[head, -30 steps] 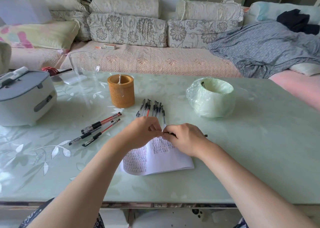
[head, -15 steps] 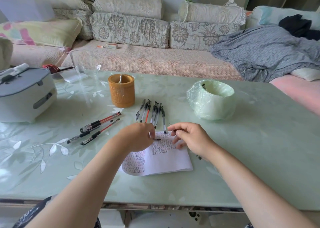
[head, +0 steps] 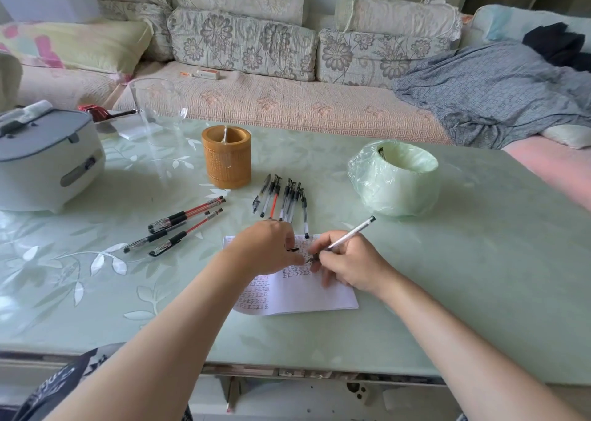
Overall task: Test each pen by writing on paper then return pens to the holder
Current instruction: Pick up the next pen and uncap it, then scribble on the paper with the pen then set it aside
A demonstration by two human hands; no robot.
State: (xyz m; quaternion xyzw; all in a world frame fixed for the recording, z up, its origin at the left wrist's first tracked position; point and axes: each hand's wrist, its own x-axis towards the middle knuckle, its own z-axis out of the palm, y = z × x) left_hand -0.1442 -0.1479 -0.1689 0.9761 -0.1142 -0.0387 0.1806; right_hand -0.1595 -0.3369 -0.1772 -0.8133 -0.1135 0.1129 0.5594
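Note:
My right hand [head: 348, 265] grips a clear pen [head: 350, 231] in a writing hold, its tip touching the white paper [head: 315, 296], which is covered with rows of written marks. My left hand [head: 267, 248] rests on the paper's upper left and pinches a small black pen cap [head: 292, 250]. Several capped pens [head: 283, 200] lie in a row just beyond the paper. Another group of several red and black pens [head: 179, 225] lies to the left. The brown bamboo pen holder [head: 226, 156] stands upright behind them.
A grey-lidded white appliance [head: 48, 161] sits at the table's left. A clear glass jug [head: 158, 107] stands at the back left. A small bin lined with a green bag [head: 396, 177] is at the right. A sofa with cushions runs behind the table [head: 479, 276].
My hands have pulled the cap off the pen. The cap stayed in my left hand, and my right hand turned the pen and set its tip on the paper.

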